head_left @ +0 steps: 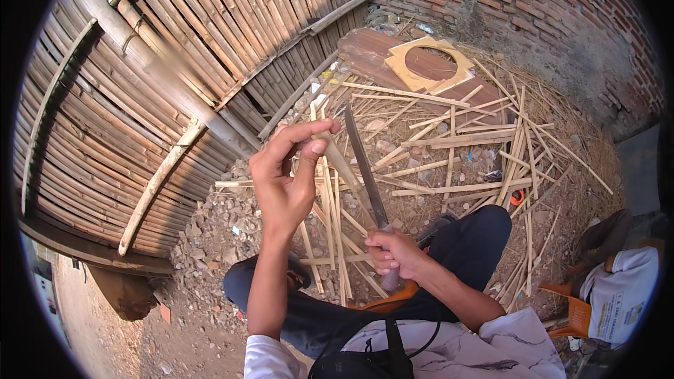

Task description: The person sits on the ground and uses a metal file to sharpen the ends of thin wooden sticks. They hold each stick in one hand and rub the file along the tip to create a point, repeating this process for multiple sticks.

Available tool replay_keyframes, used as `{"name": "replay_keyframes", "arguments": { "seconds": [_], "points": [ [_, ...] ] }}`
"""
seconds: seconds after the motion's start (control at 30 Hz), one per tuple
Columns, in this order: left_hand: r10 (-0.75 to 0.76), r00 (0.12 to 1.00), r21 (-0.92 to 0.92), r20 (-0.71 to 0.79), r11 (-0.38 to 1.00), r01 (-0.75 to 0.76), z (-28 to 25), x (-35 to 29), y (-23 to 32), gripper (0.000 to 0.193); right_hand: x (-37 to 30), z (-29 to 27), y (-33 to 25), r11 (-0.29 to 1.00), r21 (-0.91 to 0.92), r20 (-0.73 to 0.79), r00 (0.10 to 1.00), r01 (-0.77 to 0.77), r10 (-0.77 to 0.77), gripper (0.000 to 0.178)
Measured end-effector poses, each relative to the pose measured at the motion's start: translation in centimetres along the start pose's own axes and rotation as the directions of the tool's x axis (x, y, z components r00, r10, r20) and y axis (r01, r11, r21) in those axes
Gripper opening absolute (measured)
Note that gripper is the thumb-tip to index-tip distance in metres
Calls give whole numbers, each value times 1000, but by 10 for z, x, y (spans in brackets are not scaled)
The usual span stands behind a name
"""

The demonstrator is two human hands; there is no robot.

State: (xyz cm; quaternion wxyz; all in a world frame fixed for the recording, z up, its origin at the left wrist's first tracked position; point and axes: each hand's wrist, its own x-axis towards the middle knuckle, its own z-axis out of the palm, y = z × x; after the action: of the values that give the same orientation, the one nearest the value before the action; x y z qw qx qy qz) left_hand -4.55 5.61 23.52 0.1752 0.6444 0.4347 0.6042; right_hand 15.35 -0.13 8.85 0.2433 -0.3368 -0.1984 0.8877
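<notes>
My left hand (286,172) is raised in front of me, thumb and fingers pinched on the upper end of a pale bamboo strip (344,172). The strip slants down to the right toward my other hand, where its lower end is hard to make out. My right hand (397,256) is wrapped round the handle of a machete (366,168). Its long dark blade points up and away from me, just right of the strip. Several split bamboo strips (328,224) lie on the ground below my hands.
More strips (456,144) lie crisscrossed ahead and to the right, near a brown board (365,56) and a yellowish frame with a round hole (399,69). A bamboo wall (210,35) stands left, a brick wall (547,21) behind. Another person (621,295) sits at right. Rubble covers the ground.
</notes>
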Motion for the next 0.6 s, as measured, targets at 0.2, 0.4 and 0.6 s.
{"name": "replay_keyframes", "arguments": {
  "seconds": [0.2,0.4,0.6],
  "points": [
    [120,992,-72,24,990,-118,4,-2,4,17,-17,25,-28,983,-160,53,996,86,-78,30],
    [110,994,8,13,994,-110,3,-2,2,18,-10,16,-17,997,-47,64,997,54,-51,30],
    [154,987,-25,37,988,-153,2,-1,3,21,-24,33,-33,996,-60,115,992,61,-54,29]
  ]
}}
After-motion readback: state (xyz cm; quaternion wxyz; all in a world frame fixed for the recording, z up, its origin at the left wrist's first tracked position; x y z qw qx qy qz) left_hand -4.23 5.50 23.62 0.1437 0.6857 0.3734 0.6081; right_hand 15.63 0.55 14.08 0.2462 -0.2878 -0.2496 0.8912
